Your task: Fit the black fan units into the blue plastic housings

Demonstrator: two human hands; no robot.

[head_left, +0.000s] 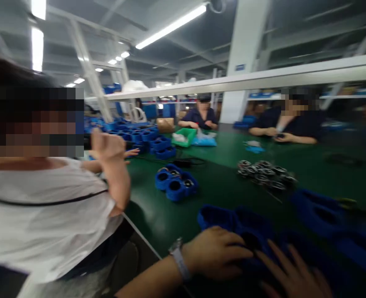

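Observation:
My left hand [215, 252], with a pale band and a watch-like piece on its wrist, lies over the near edge of a blue moulded housing [215, 215] with rounded openings. Its fingers stretch over the housing, blurred by motion. To the right, my right hand [294, 269] has its fingers spread over the dark lower part of the same blue piece; whether they touch it is too dim to tell. Neither hand visibly grips anything. More blue housings [319, 215] lie right of my hands.
A blue housing with round parts [175, 184] sits on the green table [223, 176]. Beyond are a heap of small round black-and-silver parts [265, 174], a green tray [184, 136] and stacked blue housings [145, 134]. A person in white [46, 215] sits close left; two others work opposite.

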